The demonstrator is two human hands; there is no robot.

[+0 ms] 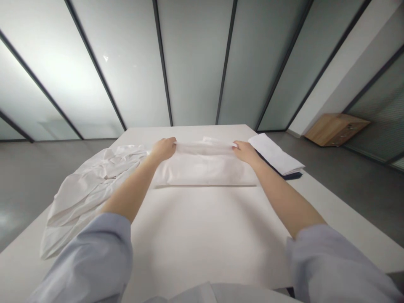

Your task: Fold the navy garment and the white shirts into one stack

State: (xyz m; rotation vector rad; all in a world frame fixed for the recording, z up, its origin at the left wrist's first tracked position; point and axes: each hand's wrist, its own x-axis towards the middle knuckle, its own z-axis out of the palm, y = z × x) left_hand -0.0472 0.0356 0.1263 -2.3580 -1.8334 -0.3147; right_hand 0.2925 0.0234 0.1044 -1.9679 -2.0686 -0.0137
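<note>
Two hands, left hand [164,149] and right hand [244,151], pinch far corners of white cloth [205,169], likely to keep edge taut. Cloth lies mid-desk [208,235], between crumpled pile [97,181] at left and folded stack [277,155] at right, perhaps sorted apart.

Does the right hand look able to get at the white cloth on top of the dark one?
Probably yes: the white cloth lies close beside the right hand with nothing on top, though that hand would first need to let go of the middle cloth.
</note>
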